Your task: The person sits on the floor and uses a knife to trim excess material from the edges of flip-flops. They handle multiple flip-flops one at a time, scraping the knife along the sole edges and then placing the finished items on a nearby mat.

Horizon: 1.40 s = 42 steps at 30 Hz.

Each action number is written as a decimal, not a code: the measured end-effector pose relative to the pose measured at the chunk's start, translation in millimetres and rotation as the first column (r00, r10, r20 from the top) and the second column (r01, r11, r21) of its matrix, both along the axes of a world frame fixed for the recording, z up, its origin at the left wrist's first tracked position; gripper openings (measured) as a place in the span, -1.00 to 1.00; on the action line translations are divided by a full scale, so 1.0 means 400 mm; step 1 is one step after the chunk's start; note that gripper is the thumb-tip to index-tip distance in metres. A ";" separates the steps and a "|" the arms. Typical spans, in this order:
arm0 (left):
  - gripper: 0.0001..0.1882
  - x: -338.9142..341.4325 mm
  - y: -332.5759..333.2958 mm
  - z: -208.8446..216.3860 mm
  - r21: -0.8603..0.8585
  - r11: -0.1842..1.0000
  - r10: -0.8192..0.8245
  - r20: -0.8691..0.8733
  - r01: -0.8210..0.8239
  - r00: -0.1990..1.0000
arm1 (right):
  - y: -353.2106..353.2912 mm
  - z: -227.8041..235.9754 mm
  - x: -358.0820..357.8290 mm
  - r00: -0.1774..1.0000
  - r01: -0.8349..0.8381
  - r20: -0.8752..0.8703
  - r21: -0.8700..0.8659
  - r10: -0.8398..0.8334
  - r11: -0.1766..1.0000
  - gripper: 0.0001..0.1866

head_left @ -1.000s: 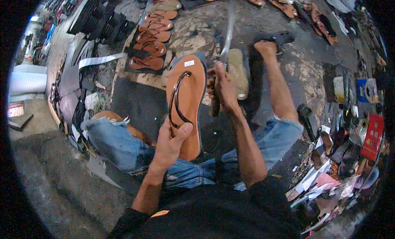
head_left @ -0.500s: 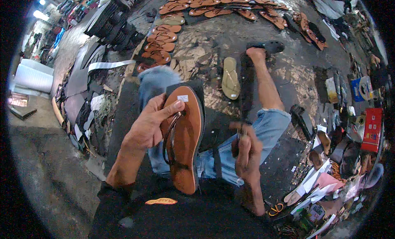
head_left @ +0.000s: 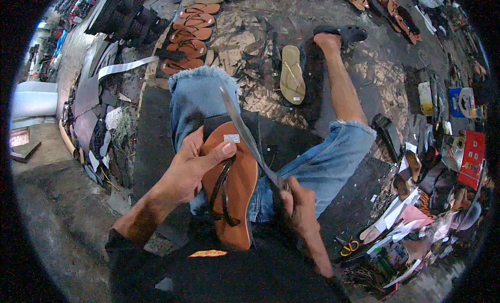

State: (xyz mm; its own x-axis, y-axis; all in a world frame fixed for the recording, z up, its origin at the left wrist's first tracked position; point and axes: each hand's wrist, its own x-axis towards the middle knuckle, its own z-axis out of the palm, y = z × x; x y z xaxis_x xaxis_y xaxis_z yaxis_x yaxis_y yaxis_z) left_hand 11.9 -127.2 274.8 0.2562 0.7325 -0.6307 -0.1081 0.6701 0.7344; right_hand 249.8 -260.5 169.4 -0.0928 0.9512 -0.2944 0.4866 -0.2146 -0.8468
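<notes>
A brown flip-flop sandal (head_left: 240, 187) with thin dark straps and a small white label stands toe up in front of my torso. My left hand (head_left: 183, 171) grips its left side near the toe, the thumb pressed on top beside the label. Behind the toe, a black sole sheet (head_left: 250, 121) sticks out past the sandal's outline. My right hand (head_left: 300, 208) is closed round the handle of a long knife (head_left: 246, 135). The grey blade slants up and left along the sandal's right upper edge; whether it touches the sole sheet, I cannot tell.
A row of brown sandals (head_left: 194, 34) lies on the floor at far left. One olive flip-flop (head_left: 292, 76) lies ahead. Yellow-handled scissors (head_left: 349, 248) and paper scraps (head_left: 401, 219) are at right. A stack of black sheets (head_left: 125, 16) stands far left.
The knife, blurred and pointing away before, now slants left across the sandal's upper right edge. My right hand has come lower and slightly left. My left hand keeps its hold on the sandal.
</notes>
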 end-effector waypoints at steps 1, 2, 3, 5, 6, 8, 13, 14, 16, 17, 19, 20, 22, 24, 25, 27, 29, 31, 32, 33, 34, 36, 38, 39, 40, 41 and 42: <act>-0.62 -0.007 0.006 -0.005 0.012 1.000 -0.020 -0.009 0.020 1.000 | 0.056 0.018 -0.006 1.000 -0.018 -0.010 0.017 0.018 1.000 -0.68; -0.62 -0.015 0.017 -0.011 0.028 0.999 -0.042 -0.017 0.042 0.999 | 0.108 0.034 -0.010 0.999 -0.034 -0.018 0.039 0.035 0.999 -0.66; -0.62 -0.020 0.026 -0.012 0.009 0.999 -0.050 -0.048 0.050 0.998 | 0.143 0.047 -0.007 0.996 -0.084 0.012 0.000 0.084 0.996 -0.65; -0.63 -0.025 0.043 -0.010 -0.029 0.997 -0.070 -0.110 0.067 0.991 | 0.203 0.070 0.009 0.981 -0.178 0.064 -0.078 0.183 0.981 -0.63; -0.63 -0.026 0.053 -0.007 -0.027 0.998 -0.066 -0.093 0.064 0.993 | 0.235 0.082 0.012 0.970 -0.224 0.081 -0.070 0.229 0.972 -0.61; -0.64 -0.023 0.072 -0.012 -0.032 0.996 -0.081 -0.049 0.080 0.995 | 0.287 0.103 0.017 0.946 -0.293 0.121 -0.068 0.300 0.954 -0.57; -0.64 -0.029 0.071 -0.021 0.004 0.993 -0.114 -0.143 0.116 0.983 | 0.379 0.137 0.017 0.934 -0.356 0.003 -0.041 0.357 0.934 -0.58; -0.64 -0.025 0.068 -0.018 0.009 0.992 -0.122 -0.164 0.125 0.979 | 0.391 0.145 0.027 0.921 -0.385 0.055 -0.029 0.386 0.923 -0.54; -0.62 -0.019 0.060 -0.019 0.019 0.992 -0.120 -0.150 0.125 0.981 | 0.410 0.157 0.030 0.897 -0.429 0.111 -0.022 0.429 0.903 -0.47; -0.61 -0.010 0.065 -0.020 0.046 0.991 -0.120 -0.139 0.127 0.983 | 0.433 0.168 0.023 0.888 -0.443 0.133 -0.005 0.440 0.896 -0.44; -0.59 0.000 0.062 -0.025 0.051 0.987 -0.142 -0.155 0.152 0.978 | 0.473 0.200 0.001 0.858 -0.491 0.170 -0.002 0.484 0.871 -0.40; -0.57 0.003 0.060 -0.024 0.053 0.985 -0.154 -0.164 0.165 0.974 | 0.478 0.196 0.008 0.859 -0.510 0.081 0.063 0.505 0.858 -0.42; -0.55 0.007 0.066 -0.016 0.040 0.971 -0.226 -0.182 0.237 0.957 | 0.468 0.163 0.032 0.828 -0.533 -0.082 0.193 0.555 0.824 -0.46; -0.53 -0.008 0.062 -0.016 0.075 0.974 -0.217 0.044 0.214 0.975 | 0.413 0.071 0.048 0.836 -0.320 -0.320 0.377 0.446 0.869 -0.49; -0.53 -0.012 0.073 -0.002 0.131 0.980 -0.181 0.282 0.149 0.942 | 0.391 0.086 0.061 0.843 -0.196 -0.418 0.348 0.339 0.917 -0.50; -0.50 0.035 0.030 0.013 0.179 0.976 0.030 0.458 -0.125 0.889 | 0.336 0.128 0.054 0.811 0.036 -0.582 0.157 0.063 0.987 -0.52; -0.49 0.089 0.016 0.005 0.215 0.929 0.126 0.580 -0.300 0.805 | 0.298 0.109 0.009 0.743 0.302 -0.656 0.154 -0.131 0.941 -0.52; -0.48 0.152 0.040 -0.046 0.229 0.891 0.171 0.632 -0.393 0.756 | 0.261 0.094 -0.010 0.689 0.392 -0.696 0.119 -0.205 0.912 -0.48; -0.46 0.169 0.047 -0.059 0.244 0.855 0.208 0.648 -0.458 0.733 | 0.258 0.095 -0.021 0.618 0.408 -0.761 0.097 -0.196 0.908 -0.43; -0.43 0.186 0.058 -0.061 0.256 0.814 0.242 0.666 -0.521 0.706 | 0.263 0.093 -0.015 0.612 0.400 -0.768 0.094 -0.189 0.912 -0.44; -0.43 0.207 0.086 -0.060 0.256 0.819 0.286 0.594 -0.513 0.752 | 0.271 0.087 -0.008 0.604 0.396 -0.775 0.087 -0.188 0.914 -0.46; -0.44 0.235 0.141 -0.059 0.308 0.805 0.338 0.465 -0.508 0.818 | 0.278 0.072 -0.001 0.671 0.404 -0.721 0.159 -0.174 0.901 -0.52; -0.47 0.255 0.170 -0.077 0.394 0.777 0.360 0.361 -0.491 0.860 | 0.248 0.041 0.008 0.816 0.400 -0.548 0.300 -0.187 0.866 -0.60; -0.49 0.242 0.166 -0.075 0.269 0.806 0.397 0.413 -0.527 0.819 | 0.217 0.022 0.002 0.873 0.376 -0.446 0.358 -0.198 0.855 -0.64; -0.50 0.252 0.172 -0.092 0.128 0.833 0.426 0.469 -0.537 0.773 | 0.143 -0.008 0.010 0.929 0.332 -0.298 0.413 -0.219 0.848 -0.69; -0.55 0.270 0.164 -0.079 0.091 0.828 0.457 0.463 -0.553 0.760 | 0.065 0.009 0.022 0.919 0.335 -0.297 0.240 -0.260 0.911 -0.72; -0.56 0.261 0.151 -0.082 0.095 0.824 0.477 0.415 -0.558 0.775 | 0.010 0.021 0.026 0.910 0.308 -0.308 0.050 -0.278 0.950 -0.75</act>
